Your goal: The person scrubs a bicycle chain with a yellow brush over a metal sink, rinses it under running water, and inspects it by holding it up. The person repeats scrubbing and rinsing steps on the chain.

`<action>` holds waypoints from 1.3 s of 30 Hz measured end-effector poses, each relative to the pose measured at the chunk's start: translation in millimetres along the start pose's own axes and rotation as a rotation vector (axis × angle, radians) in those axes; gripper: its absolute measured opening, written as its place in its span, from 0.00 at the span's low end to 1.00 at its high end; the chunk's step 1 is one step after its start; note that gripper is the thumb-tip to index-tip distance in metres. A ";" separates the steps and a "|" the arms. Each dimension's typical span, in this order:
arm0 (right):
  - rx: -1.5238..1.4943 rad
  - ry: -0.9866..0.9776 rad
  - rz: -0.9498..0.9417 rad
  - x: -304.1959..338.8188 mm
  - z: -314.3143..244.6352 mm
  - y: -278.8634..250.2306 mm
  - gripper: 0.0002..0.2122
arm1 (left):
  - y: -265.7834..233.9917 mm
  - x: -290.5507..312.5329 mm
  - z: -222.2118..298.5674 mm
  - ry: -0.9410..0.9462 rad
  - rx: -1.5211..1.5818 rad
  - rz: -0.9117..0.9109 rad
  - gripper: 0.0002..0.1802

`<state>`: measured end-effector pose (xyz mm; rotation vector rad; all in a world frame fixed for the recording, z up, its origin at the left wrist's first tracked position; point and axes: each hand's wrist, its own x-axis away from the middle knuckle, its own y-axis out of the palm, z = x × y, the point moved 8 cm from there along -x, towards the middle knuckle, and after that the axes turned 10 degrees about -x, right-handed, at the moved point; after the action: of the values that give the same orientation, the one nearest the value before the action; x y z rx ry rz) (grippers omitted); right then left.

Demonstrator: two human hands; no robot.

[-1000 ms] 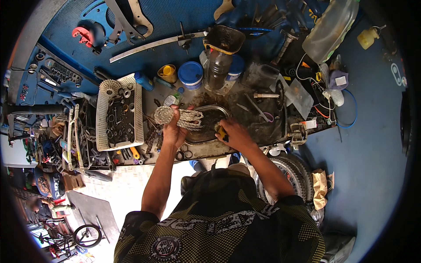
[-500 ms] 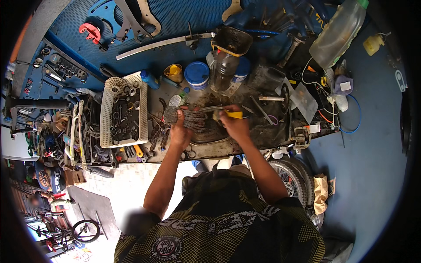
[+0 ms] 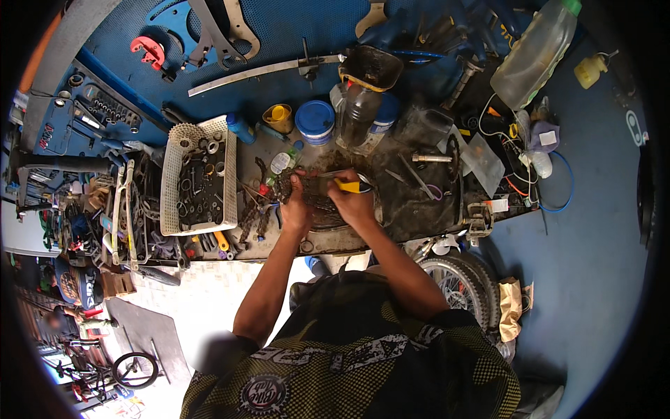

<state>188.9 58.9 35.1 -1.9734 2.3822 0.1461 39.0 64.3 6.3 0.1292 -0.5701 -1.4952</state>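
Observation:
Over the middle of the workbench, my left hand (image 3: 296,211) grips a dark, grimy bundle of what looks like folded bicycle chain (image 3: 316,194), thumb on top. My right hand (image 3: 354,207) is closed around a brush with a yellow handle (image 3: 354,186), close against the bundle's right side. The brush's bristles are hard to make out here. Below both hands lies a dark basin with a pale rim (image 3: 380,209), partly covered by them.
A white basket (image 3: 164,199) of small metal parts stands left. Behind are a blue-lidded tub (image 3: 315,119), a yellow cup (image 3: 278,115) and a cut-open dark bottle (image 3: 358,119). Loose chains (image 3: 255,218) lie beside the basket; a metal shaft tool (image 3: 431,158) lies right.
My right hand with the brush has moved left, right up to the chain bundle. My left hand has shifted slightly right and turned the bundle, which looks darker now.

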 end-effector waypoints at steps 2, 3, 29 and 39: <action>0.160 0.106 0.099 2.7 5.3 -9.4 0.09 | 3.5 -0.6 2.6 -0.005 -0.034 0.009 0.19; 0.070 0.007 0.009 1.7 -3.5 -5.5 0.09 | 2.8 -0.6 1.7 -0.022 -0.082 0.039 0.19; 0.233 -0.132 -0.159 3.7 -35.5 -10.7 0.12 | -8.0 -14.3 4.0 0.051 -0.140 0.089 0.20; 0.060 -0.036 -0.163 1.6 -20.3 -29.0 0.09 | -4.0 -4.9 13.4 -0.144 -0.203 0.124 0.22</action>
<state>217.6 49.9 53.8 -2.1065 2.1663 0.1014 29.7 72.2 14.9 -0.1698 -0.5281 -1.4391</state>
